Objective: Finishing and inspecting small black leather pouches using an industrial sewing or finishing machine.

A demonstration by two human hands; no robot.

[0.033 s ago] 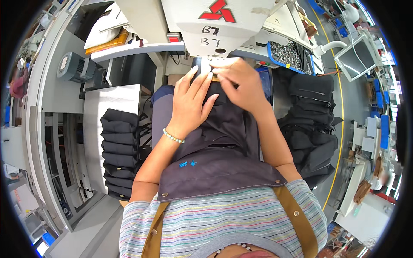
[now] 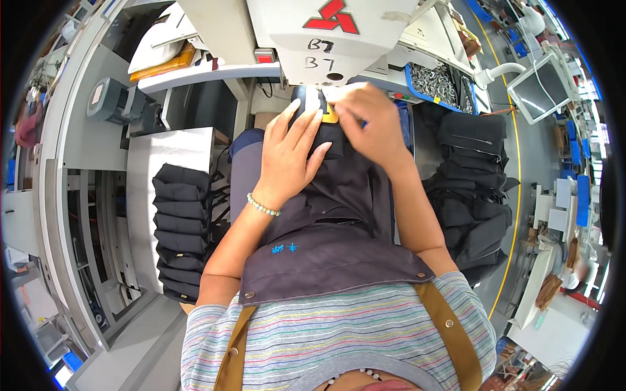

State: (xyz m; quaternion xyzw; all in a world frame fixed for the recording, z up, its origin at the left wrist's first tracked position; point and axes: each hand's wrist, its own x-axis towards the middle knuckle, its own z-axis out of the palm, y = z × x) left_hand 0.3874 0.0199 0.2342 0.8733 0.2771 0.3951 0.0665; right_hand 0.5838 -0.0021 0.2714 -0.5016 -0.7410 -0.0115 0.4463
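Note:
My left hand (image 2: 287, 151) lies with its fingers stretched out on a black fabric piece (image 2: 332, 143), right under the front of a white sewing machine head (image 2: 274, 36). Beside those fingertips a small yellow-and-black piece (image 2: 330, 118) shows on the fabric. My right hand (image 2: 375, 127) is just to the right of it, close below the machine head. Its fingers are bent and smeared by motion, so whether they grip anything cannot be made out. Below both hands the dark cloth merges with my dark apron (image 2: 332, 267).
A row of folded black fabric pieces (image 2: 179, 225) lies on a pale table (image 2: 140, 150) at left. At right is a heap of black garments (image 2: 469, 189). A blue tray (image 2: 427, 96) holds many small metal parts. A screen (image 2: 541, 85) stands at the far right.
My right hand has shifted slightly to the right and the yellow-and-black piece shows more. My left hand stays in place on the fabric.

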